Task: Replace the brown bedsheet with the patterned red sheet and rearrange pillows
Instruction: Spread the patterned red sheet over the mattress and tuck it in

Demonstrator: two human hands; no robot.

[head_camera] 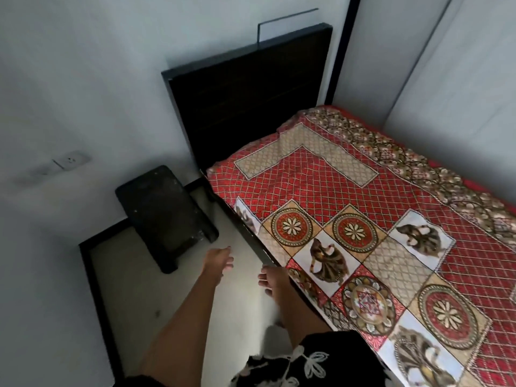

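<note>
Head view, all places told from the bed.

Bed point(245, 236): dark frame, runs from the low middle up to the right.

Red sheet point(371, 219): patterned red sheet lies spread over the top of the bed. It has red squares, round flower shapes and white boxes w/ dancer pics. At the near side its edge hangs a bit over the bed's dark rail. A few wrinkles near the head end.

Headboard point(248, 107): tall and dark, stands at the far end of the bed, against the wall.

Left hand point(219, 261): in the air over the floor, just left of the bed's near rail. Fingers are straight and spread. It holds nothing.

Right hand point(275, 283): right at the bed's near rail, by the sheet's edge. Fingers look loose and point down to the left. Can't tell if it touches the sheet or rail; pic is blurry there.

Stool point(164, 216): black, dusty top, sits on the floor left of the bed, near the headboard end.

Floor point(134, 289): pale, w/ a dark strip along the wall, left of the bed.

Wall socket point(71, 160): white, on the wall far left of the bed, above the stool.

Clothes point(307, 361): black w/ white flower shapes, at the bottom, by the bed's near end.
</note>
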